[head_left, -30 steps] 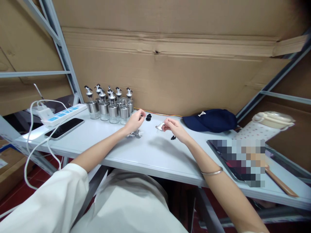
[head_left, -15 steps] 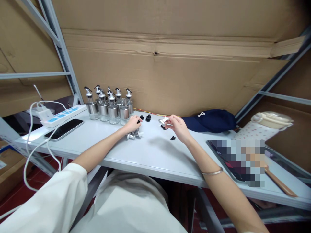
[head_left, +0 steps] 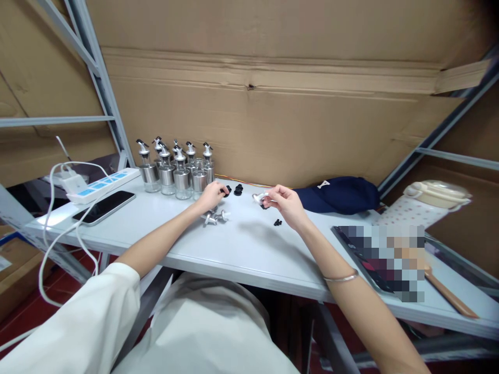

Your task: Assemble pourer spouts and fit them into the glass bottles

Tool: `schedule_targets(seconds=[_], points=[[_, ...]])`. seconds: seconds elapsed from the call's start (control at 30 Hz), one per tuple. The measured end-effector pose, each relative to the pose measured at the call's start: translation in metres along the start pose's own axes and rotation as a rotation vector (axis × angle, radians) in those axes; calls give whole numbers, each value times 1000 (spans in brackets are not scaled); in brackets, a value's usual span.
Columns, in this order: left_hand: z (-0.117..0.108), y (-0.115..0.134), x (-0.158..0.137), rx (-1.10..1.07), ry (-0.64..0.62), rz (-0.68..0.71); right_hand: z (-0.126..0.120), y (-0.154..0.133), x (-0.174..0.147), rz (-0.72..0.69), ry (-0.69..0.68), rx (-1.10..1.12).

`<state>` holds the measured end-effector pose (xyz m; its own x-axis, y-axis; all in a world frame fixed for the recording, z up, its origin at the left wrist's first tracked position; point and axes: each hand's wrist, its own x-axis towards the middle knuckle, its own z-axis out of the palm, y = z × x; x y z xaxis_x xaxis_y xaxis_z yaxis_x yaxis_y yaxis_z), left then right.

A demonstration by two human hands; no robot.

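My right hand (head_left: 286,205) is raised above the table, its fingers pinching a silver-and-white bottle pourer spout (head_left: 259,198) with a dark part at its lower side. On the table, my left hand (head_left: 212,197) has its fingertips closed around a small black stopper (head_left: 223,192). Just beyond those fingertips sit more black stoppers (head_left: 238,190). Several loose pourer spouts (head_left: 211,218) lie below my left hand, partly hidden by it. Small black pieces (head_left: 278,222) rest on the tabletop under my right hand.
Several glass-and-steel oil bottles (head_left: 182,179), most with spouts fitted, stand at the back left. A phone (head_left: 103,206) and a power strip (head_left: 105,187) lie further left. On the right are a navy cap (head_left: 339,195), a dotted white container (head_left: 413,205) and a wooden-handled utensil (head_left: 450,293).
My left hand has moved slightly up and away from the loose spouts, toward the black stoppers, exposing more of the spouts. The spout in my right hand has turned and shifted slightly left.
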<state>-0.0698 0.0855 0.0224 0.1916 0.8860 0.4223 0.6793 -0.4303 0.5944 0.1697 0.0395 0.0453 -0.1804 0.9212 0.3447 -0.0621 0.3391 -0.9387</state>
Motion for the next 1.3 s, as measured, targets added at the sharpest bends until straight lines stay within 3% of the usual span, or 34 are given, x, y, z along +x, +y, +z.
schedule_targets(seconds=[0.27,0.47,0.87,1.3], points=[[8,29,-14,-315,-50,66,2,0,-4,93,-173,-169],[8,28,-16,-178,3,179,4,4,-6,206,-367,-307],[8,32,-23,-103,-74,365,1,10,-6,147,-388,-444],[9,41,-25,-514,-8,190,2,6,-3,95,-223,-368]])
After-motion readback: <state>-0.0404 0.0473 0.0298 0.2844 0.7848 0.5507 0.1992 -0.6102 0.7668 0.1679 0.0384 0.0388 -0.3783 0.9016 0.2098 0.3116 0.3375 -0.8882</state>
